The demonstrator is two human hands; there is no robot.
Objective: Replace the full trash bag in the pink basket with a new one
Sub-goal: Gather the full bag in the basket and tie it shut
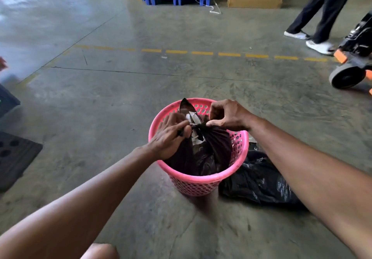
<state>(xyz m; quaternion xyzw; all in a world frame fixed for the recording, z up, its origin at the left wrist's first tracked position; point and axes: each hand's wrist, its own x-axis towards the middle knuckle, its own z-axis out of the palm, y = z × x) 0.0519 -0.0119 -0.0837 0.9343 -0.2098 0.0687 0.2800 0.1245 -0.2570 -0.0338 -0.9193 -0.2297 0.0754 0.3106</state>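
Over the pink basket [198, 179] on a warehouse floor, my left hand [171, 136] and right hand [227, 115] pinch the full bag's [211, 148] gathered neck, knotting it; lifting out and relining remain, judging by another black bag [259, 182] beside.

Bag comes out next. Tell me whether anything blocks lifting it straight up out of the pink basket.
Nothing visible does. Left hand and right hand grip the tied neck of the full bag; above the pink basket is open air.
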